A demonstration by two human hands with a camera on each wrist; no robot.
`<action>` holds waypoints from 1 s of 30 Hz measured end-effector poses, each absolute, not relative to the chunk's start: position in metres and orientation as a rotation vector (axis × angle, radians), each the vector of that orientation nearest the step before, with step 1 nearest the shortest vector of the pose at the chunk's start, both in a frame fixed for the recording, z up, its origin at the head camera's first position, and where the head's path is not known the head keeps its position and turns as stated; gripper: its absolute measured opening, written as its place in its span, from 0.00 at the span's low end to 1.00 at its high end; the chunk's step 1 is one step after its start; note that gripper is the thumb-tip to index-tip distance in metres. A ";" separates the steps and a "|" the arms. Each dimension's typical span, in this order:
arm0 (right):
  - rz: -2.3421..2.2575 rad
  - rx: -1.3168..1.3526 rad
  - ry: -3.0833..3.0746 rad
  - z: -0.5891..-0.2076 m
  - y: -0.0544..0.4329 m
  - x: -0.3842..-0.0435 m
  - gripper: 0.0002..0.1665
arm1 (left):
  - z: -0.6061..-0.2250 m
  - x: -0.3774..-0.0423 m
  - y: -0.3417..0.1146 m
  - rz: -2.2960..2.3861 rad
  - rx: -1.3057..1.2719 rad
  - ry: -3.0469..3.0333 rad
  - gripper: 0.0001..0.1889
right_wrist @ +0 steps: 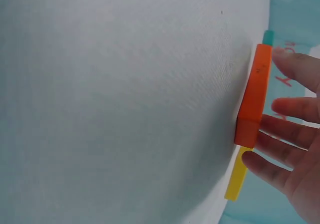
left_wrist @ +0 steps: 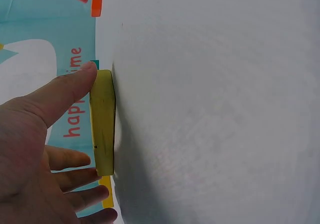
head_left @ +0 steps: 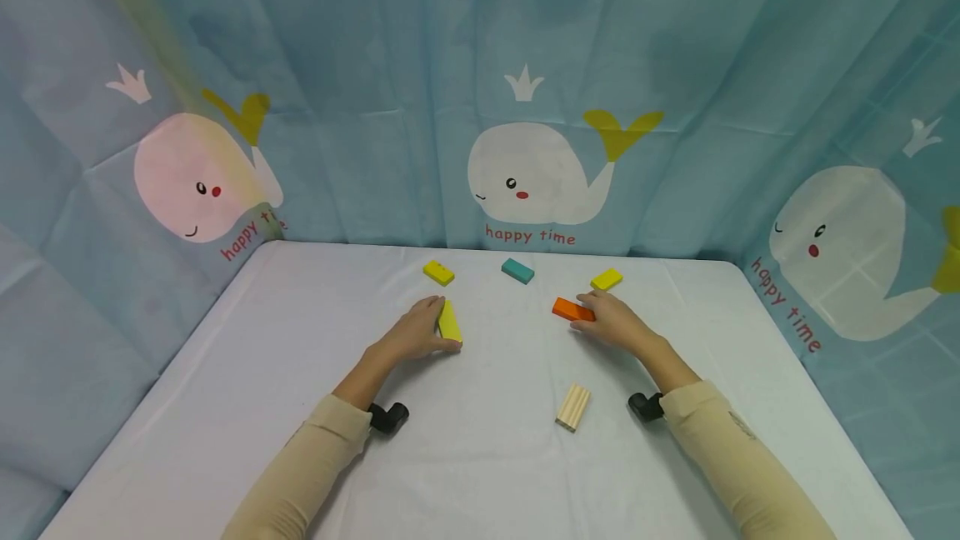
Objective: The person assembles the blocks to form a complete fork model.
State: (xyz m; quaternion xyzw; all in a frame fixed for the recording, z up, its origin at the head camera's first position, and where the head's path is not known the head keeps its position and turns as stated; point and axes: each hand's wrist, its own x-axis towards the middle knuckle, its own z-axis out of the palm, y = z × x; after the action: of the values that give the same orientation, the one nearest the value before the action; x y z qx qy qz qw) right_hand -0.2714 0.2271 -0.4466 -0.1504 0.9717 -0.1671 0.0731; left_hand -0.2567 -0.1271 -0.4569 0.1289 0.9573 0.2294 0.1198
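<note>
In the head view my left hand holds a yellow wooden block lengthwise, its thumb at the near end and fingertips at the far end. The left wrist view shows the thumb and a finger at opposite ends of this yellow block. My right hand is at the right end of an orange block, fingers spread and fairly straight. From the right wrist, its fingertips lie close along the orange block; whether they touch it I cannot tell.
Toward the back edge of the white-covered table lie a yellow block, a teal block and another yellow block. Nearer me sits a small group of plain wooden sticks. A blue whale-print curtain hangs behind.
</note>
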 end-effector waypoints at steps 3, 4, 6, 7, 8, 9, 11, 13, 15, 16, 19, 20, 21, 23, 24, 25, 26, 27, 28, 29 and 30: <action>-0.489 -0.438 2.912 -0.446 0.225 -0.273 0.33 | -0.458 -0.258 -0.126 0.673 0.369 2.790 0.51; -0.484 -0.431 2.910 -0.446 0.224 -0.274 0.33 | -0.459 -0.258 -0.126 0.670 0.367 2.789 0.50; -0.471 -0.424 2.910 -0.447 0.223 -0.275 0.32 | -0.458 -0.258 -0.125 0.663 0.363 2.787 0.50; -0.463 -0.424 2.913 -0.447 0.222 -0.276 0.31 | -0.458 -0.258 -0.125 0.662 0.358 2.785 0.50; -0.456 -0.420 2.914 -0.447 0.222 -0.277 0.31 | -0.457 -0.258 -0.125 0.660 0.354 2.783 0.49; -0.445 -0.419 2.916 -0.447 0.221 -0.277 0.31 | -0.456 -0.258 -0.125 0.662 0.352 2.781 0.49; -0.423 -0.422 2.922 -0.445 0.220 -0.279 0.30 | -0.456 -0.258 -0.125 0.662 0.346 2.779 0.49; -0.410 -0.422 2.926 -0.443 0.221 -0.280 0.29 | -0.455 -0.259 -0.124 0.661 0.338 2.777 0.49; -0.407 -0.418 2.923 -0.441 0.221 -0.281 0.28 | -0.455 -0.260 -0.124 0.656 0.331 2.777 0.49; -0.409 -0.409 2.921 -0.441 0.221 -0.281 0.28 | -0.455 -0.261 -0.124 0.652 0.328 2.779 0.49; -0.428 -0.396 2.905 -0.441 0.221 -0.283 0.25 | -0.455 -0.263 -0.124 0.649 0.320 2.780 0.49; -0.436 -0.393 2.899 -0.441 0.222 -0.284 0.25 | -0.455 -0.263 -0.124 0.648 0.318 2.780 0.49; -0.441 -0.391 2.892 -0.442 0.222 -0.284 0.24 | -0.455 -0.263 -0.123 0.648 0.318 2.780 0.49; -0.448 -0.385 2.884 -0.442 0.221 -0.285 0.23 | -0.454 -0.264 -0.123 0.646 0.319 2.780 0.49; -0.450 -0.378 2.882 -0.443 0.221 -0.285 0.23 | -0.455 -0.263 -0.123 0.645 0.320 2.780 0.48; -0.438 -0.386 2.883 -0.443 0.221 -0.285 0.22 | -0.455 -0.263 -0.123 0.646 0.320 2.779 0.48; -0.437 -0.377 2.885 -0.444 0.220 -0.285 0.22 | -0.455 -0.263 -0.123 0.646 0.320 2.778 0.48; -0.433 -0.371 2.888 -0.444 0.220 -0.285 0.22 | -0.455 -0.263 -0.123 0.646 0.319 2.777 0.48; -0.431 -0.364 2.892 -0.445 0.220 -0.285 0.22 | -0.455 -0.263 -0.123 0.647 0.317 2.776 0.48; -0.426 -0.364 2.894 -0.445 0.220 -0.284 0.22 | -0.455 -0.263 -0.123 0.649 0.315 2.775 0.48; -0.424 -0.363 2.896 -0.445 0.220 -0.284 0.21 | -0.455 -0.262 -0.123 0.648 0.315 2.775 0.48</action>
State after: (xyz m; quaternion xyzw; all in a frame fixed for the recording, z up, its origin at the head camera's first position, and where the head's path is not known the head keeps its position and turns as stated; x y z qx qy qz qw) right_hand -0.2844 0.2195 -0.4451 -0.1227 0.9774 -0.1430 0.0962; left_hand -0.2622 -0.1231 -0.4553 0.1087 0.9588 0.2240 0.1369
